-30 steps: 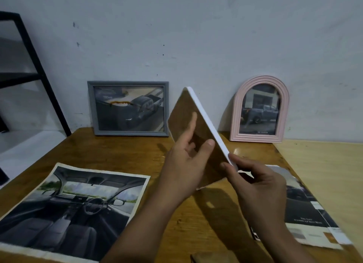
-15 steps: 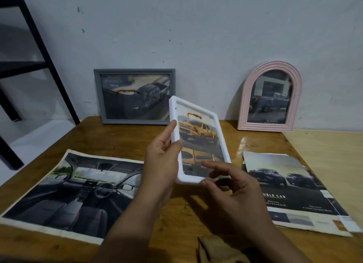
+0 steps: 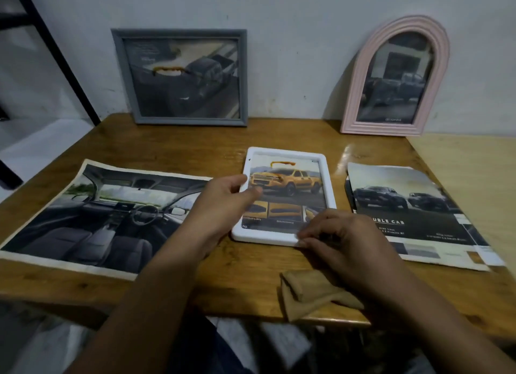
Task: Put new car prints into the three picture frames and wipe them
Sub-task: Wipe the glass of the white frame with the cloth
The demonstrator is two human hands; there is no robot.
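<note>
The white frame point(image 3: 284, 195) lies face up on the worktop point(image 3: 195, 139). The left hand point(image 3: 220, 203) grips its left edge, the right hand point(image 3: 335, 234) pinches the near corner. For wiping, better one hand steadies it flat while the other takes the cloth point(image 3: 312, 292) beside.

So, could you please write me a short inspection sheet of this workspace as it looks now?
Surface: wooden table, paler board at right.
Job's things: white frame lying flat with yellow car print; grey frame and pink arched frame leaning on wall; interior print, brochure, tan cloth.
Clutter: nothing seen.
Hands: left hand and right hand both hold the white frame.
Cables: nothing seen.
Surroundings: black rack at left.
</note>
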